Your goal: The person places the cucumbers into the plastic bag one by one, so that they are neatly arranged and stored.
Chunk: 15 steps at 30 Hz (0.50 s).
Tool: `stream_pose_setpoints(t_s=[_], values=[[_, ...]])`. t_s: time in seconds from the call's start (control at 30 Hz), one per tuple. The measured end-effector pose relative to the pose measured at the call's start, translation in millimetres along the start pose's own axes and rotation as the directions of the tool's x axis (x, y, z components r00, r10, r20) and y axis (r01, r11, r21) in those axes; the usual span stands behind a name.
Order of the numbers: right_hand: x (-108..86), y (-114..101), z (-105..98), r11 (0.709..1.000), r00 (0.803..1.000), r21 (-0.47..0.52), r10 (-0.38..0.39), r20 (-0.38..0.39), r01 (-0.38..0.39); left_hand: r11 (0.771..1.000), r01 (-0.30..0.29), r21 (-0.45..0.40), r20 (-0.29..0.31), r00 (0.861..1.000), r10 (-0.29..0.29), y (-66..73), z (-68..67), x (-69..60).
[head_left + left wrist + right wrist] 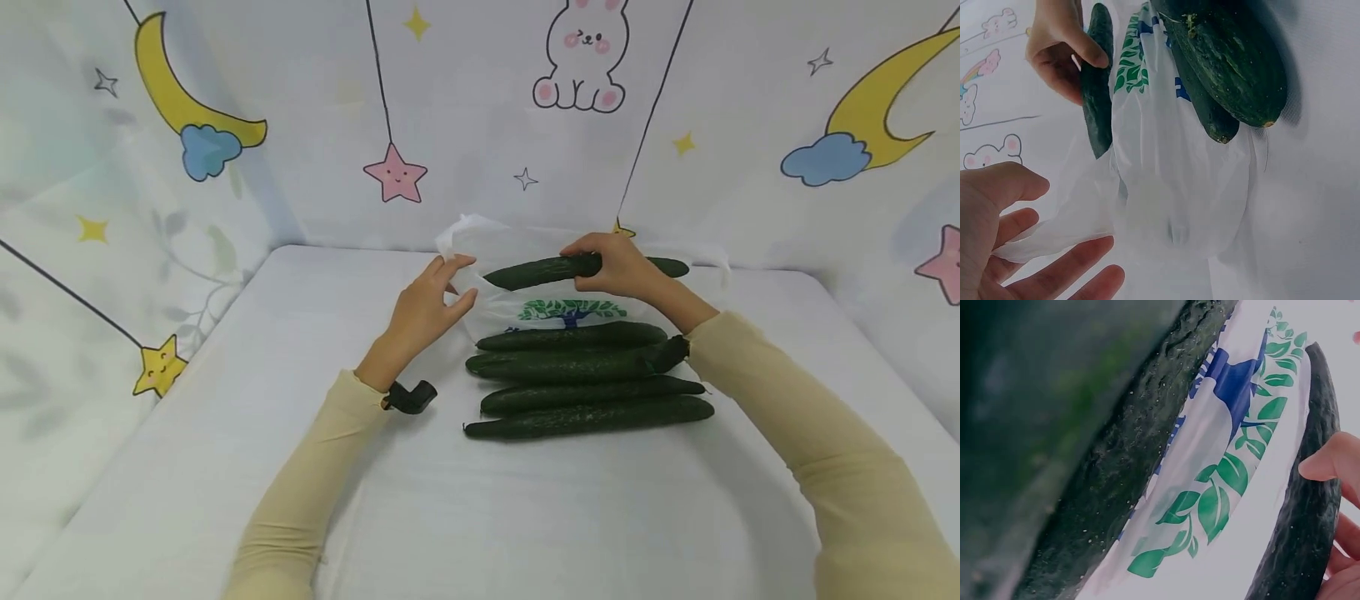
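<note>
My right hand grips a long dark green cucumber with thumb and fingers, at the mouth of a white plastic bag printed with a green and blue tree. The left wrist view shows the held cucumber beside the bag's front panel. My left hand is at the bag's left edge, thumb and fingers spread apart. Thin bag film runs between its fingers. Several more cucumbers lie side by side in front, the rearmost against the bag's lower part.
A white cloth covers the table. Behind stands a pale curtain with moons, stars and a rabbit. A dark wrist camera sits on the left wrist, and another on the right one overlaps the cucumbers in the head view.
</note>
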State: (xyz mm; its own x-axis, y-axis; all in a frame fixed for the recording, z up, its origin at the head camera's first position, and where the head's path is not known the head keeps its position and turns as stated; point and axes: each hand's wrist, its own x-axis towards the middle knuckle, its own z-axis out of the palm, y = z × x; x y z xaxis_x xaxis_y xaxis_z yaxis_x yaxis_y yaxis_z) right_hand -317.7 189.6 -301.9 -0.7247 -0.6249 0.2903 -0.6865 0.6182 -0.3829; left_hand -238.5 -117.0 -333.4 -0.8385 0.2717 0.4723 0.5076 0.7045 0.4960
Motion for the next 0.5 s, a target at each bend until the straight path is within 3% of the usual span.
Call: stream_pose_setpoints(t_s=[0.5], values=[[9.1, -0.9, 3.4, 0.999, 0.993, 0.002, -0.040, 0.114, 0.040, 1.000, -0.012, 0.003, -0.010, 1.000, 0.012, 1.2, 0.2, -0.4]])
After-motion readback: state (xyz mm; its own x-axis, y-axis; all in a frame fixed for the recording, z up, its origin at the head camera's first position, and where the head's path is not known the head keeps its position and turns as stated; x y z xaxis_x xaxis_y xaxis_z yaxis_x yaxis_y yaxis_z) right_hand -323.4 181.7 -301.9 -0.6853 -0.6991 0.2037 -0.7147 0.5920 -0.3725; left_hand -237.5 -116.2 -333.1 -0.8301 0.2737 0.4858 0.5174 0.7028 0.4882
